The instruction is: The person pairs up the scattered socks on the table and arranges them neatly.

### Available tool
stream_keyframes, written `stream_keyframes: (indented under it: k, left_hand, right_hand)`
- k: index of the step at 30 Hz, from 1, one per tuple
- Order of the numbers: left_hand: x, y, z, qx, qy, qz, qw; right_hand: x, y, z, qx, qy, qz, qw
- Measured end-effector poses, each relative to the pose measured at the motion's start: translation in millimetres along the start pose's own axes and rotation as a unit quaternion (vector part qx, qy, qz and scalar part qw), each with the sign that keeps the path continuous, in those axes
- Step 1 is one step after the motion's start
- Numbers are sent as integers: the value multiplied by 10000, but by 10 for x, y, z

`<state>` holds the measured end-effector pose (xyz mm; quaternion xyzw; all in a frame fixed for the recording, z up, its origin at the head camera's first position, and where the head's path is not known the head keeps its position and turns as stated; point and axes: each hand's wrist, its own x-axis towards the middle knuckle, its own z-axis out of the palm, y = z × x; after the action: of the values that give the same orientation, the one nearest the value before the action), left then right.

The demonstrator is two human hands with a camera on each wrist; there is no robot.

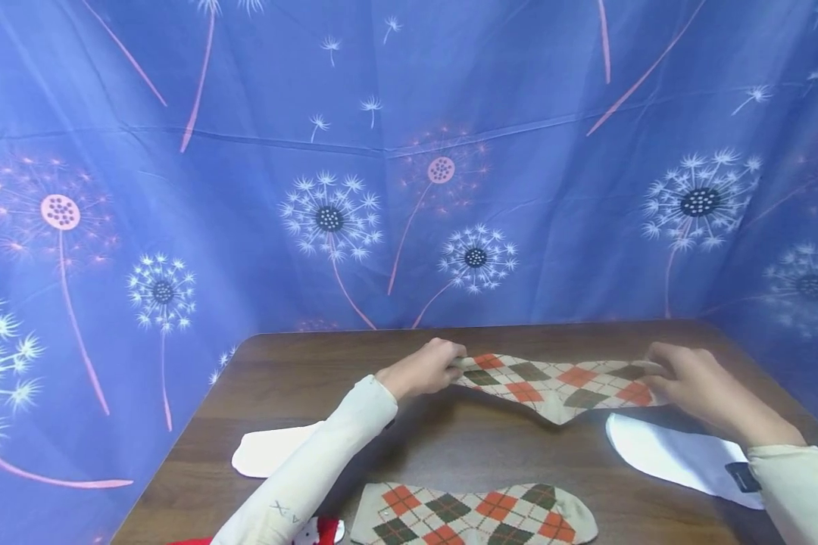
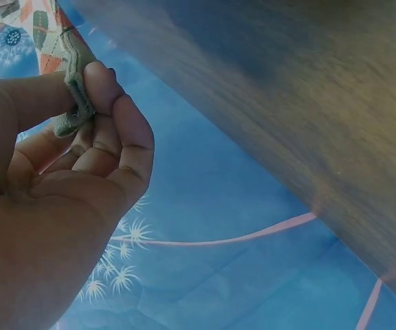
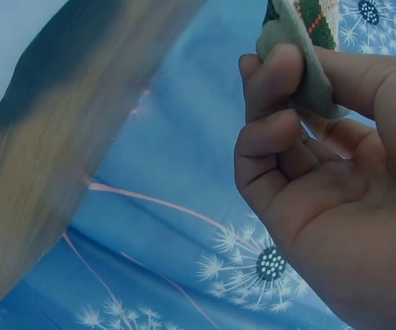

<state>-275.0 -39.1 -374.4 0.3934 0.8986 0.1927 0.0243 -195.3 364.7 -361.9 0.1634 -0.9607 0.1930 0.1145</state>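
Observation:
An argyle sock in cream, orange and dark green is stretched sideways above the far half of the table, its heel hanging down in the middle. My left hand pinches its cuff between thumb and fingers; the folded cuff edge shows in the left wrist view. At the other end, my right hand pinches the plain toe. A matching argyle sock lies flat on the near part of the table, cut off by the bottom of the head view.
On the brown wooden table, a flat white sock-shaped piece lies partly under the left forearm. Another white one lies below the right hand. A red and white item peeks out at the front. Behind hangs a blue dandelion-print cloth.

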Motion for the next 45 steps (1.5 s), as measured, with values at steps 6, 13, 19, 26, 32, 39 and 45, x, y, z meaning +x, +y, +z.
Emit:
stream_keyframes:
  k: [6, 13, 19, 26, 32, 39, 45]
  left_hand:
    - [-72, -42, 10, 6, 94, -96, 9999]
    - [-153, -38, -20, 6, 114, -85, 9999]
    - [-214, -44, -46, 58, 145, -68, 9999]
    - [-307, -30, -74, -8, 34, -171, 9998]
    - [-431, -4, -82, 31, 111, -60, 9999]
    - [-572, -5, -75, 69, 73, 2, 9999]
    - [-698, 16, -87, 101, 29, -11, 9999]
  right_hand:
    - [22, -45, 26, -8, -92, -118, 9999]
    - [33, -86, 20, -47, -138, -162, 9998]
    - [42, -155, 18, -82, -133, -164, 9997]
    - [7, -201, 21, -63, -275, -238, 9993]
    - [0, -267, 44, -27, -148, -402, 9991]
    - [-7, -350, 84, 42, -294, -380, 9988]
    - [-18, -449, 87, -79, -320, -464, 9984]
